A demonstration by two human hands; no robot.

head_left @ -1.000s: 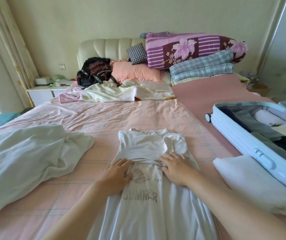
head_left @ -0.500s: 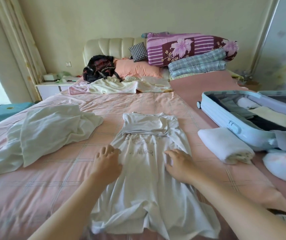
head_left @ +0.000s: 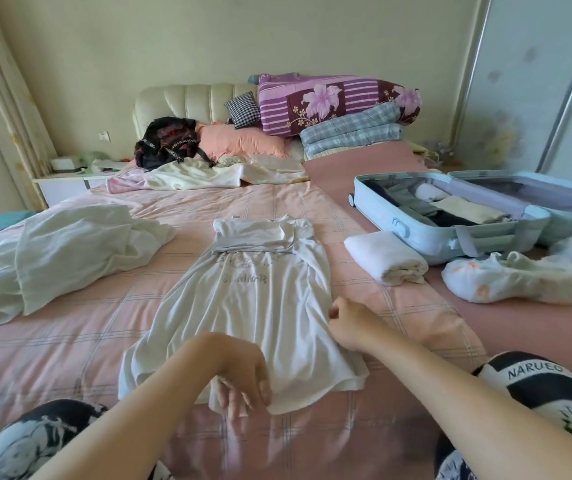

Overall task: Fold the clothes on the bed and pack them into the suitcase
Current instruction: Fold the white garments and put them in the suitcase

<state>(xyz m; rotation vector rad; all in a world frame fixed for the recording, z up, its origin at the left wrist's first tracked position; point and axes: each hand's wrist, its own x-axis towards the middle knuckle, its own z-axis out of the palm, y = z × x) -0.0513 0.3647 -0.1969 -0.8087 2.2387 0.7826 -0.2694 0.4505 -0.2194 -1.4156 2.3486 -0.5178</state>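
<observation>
A long white garment (head_left: 256,306) with faded print lies flat in the middle of the pink checked bed (head_left: 70,341), its top folded down. My left hand (head_left: 243,382) hangs over the near hem, fingers pointing down and blurred, touching the cloth. My right hand (head_left: 346,323) sits at the garment's right edge with fingers curled; whether it pinches the cloth is unclear. The light blue suitcase (head_left: 402,226) lies open on the right side of the bed with folded clothes inside.
A rolled white cloth (head_left: 384,261) and a white garment with orange spots (head_left: 519,282) lie beside the suitcase. A crumpled white garment (head_left: 70,251) lies at the left. A black bag (head_left: 166,143), pillows and folded quilts (head_left: 340,102) crowd the headboard.
Both hands have drawn back from the garment's chest toward me, the left reaching the hem. The view has pulled back, showing my knees and more of the suitcase.
</observation>
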